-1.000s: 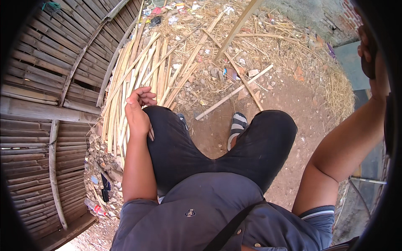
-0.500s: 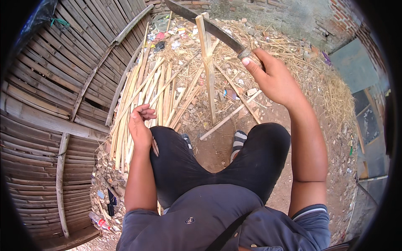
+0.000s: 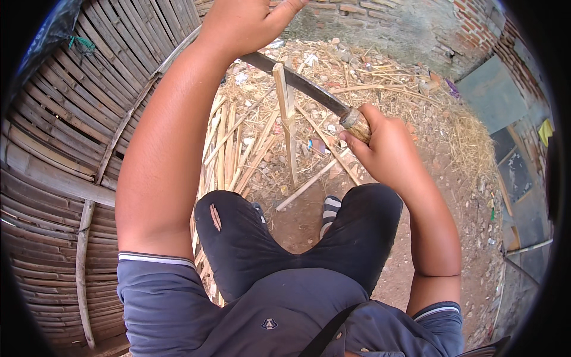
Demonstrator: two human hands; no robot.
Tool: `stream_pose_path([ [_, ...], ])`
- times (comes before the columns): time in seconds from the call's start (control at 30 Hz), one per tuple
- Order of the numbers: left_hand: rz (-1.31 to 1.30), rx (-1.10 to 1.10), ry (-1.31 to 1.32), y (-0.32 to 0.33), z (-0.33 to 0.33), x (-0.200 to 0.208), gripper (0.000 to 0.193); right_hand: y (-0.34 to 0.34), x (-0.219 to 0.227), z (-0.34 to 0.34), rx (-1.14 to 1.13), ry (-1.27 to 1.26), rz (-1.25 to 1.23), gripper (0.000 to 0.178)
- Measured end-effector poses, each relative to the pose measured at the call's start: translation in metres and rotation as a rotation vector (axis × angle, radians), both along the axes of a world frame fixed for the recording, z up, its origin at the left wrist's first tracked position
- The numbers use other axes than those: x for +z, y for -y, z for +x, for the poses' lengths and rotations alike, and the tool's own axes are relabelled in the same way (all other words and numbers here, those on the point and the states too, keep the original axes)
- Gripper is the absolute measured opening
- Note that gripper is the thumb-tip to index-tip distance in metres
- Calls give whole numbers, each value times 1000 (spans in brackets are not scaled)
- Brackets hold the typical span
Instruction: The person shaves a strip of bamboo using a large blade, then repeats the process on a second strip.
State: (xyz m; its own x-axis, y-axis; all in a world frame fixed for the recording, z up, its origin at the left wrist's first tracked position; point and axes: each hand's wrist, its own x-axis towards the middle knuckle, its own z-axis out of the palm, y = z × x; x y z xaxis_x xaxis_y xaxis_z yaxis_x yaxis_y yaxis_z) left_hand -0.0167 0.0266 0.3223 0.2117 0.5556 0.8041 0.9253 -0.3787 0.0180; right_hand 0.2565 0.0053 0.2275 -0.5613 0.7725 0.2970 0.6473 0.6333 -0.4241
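Note:
My right hand (image 3: 380, 140) is wrapped round the worn handle (image 3: 355, 124) of a machete. Its long dark blade (image 3: 315, 92) slants up to the left, crossing the top of an upright pale wooden strip (image 3: 287, 125). Part of the strip's top shows in front of the blade, which appears to sit in a split there. My left hand (image 3: 247, 24) is raised at the upper edge, over the tip end of the blade. Its thumb sticks out to the right; the other fingers are out of view. The blade's tip is hidden behind my left wrist.
Several split strips (image 3: 229, 146) lie on the ground at the left, with straw and litter (image 3: 386, 74) beyond. A thin stick (image 3: 312, 181) lies before my feet. A bamboo slat wall (image 3: 65, 131) stands left, a brick wall (image 3: 380, 27) behind, and grey panels (image 3: 496, 89) at right.
My left hand has risen from beside my left knee to the upper edge. My right hand, the machete and the strip sit slightly lower in view. The blade still crosses the strip's top.

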Motion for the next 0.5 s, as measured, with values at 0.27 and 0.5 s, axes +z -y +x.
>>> stream_pose_path([
  [0.27,-625,68,172,-8,-6,-29,83,7,16,13,50,160,25,28],
  [0.5,-657,199,83,15,2,-27,81,-5,17,29,72,128,-14,30],
])
